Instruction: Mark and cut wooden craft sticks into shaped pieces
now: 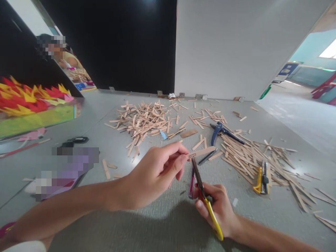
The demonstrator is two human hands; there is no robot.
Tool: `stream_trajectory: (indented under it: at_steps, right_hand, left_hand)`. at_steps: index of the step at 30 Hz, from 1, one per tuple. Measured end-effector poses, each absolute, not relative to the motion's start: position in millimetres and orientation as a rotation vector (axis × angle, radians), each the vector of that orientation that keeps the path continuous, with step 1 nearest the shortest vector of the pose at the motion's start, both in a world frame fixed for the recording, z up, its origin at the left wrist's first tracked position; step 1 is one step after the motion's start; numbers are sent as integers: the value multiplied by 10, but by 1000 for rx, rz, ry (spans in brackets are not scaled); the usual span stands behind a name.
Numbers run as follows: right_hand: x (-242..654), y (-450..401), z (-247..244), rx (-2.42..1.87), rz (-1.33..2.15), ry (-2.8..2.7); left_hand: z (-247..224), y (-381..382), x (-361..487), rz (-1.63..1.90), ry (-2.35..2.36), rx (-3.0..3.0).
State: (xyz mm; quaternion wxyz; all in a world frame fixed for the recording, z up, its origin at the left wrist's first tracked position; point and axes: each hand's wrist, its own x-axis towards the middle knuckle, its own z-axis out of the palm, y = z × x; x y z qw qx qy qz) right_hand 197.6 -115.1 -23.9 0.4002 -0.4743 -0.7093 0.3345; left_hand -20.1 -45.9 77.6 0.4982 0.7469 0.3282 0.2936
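Pinched in the fingertips of my left hand (160, 171) is a flat wooden craft stick (203, 152) with a small dark rectangle marked near the fingers. My right hand (217, 206) is wrapped round a cutting tool (198, 175) with dark jaws and a yellow handle. The tool's tip is just below the marked part of the stick; I cannot tell whether they touch. Beside the jaws lies a pink pen (192, 183), partly behind my right fingers. A dark pen (207, 156) rests beyond the stick.
A loose pile of craft sticks (147, 119) lies ahead, with more sticks (244, 157) at right. Near these are blue-handled pliers (219, 131) and a yellow box cutter (262, 178). Folded red and yellow paper (28, 96) stands left. Upright panels (223, 45) close the back; another person (70, 59) is beyond.
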Motion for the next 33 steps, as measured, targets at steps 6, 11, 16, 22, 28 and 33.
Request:
stream_trajectory:
  at_steps: [6,11,16,22,28,33]
  right_hand:
    - [1988,-1146,-271,-1265,881,-1784]
    - [1999,-1143,-254,-1278,916,-1803]
    - [1999,-1142,-239,-1288,916,-1810]
    - [1988,-1128,-222,-1303,929,-1794]
    - [1987,-1121,-225,-1297,904,-1803]
    - [1996,-1123,-230,-1289,856,-1801]
  left_hand:
    - [801,-467,-197,684,824,1838]
    - [797,-470,-215,702,832,1863]
    - [796,-465,-219,699,834,1891]
    - [810,-461,-207,680,855,1895]
    - [804,-462,-205,695,840,1893]
    - [832,-460,-203,692,851,1930]
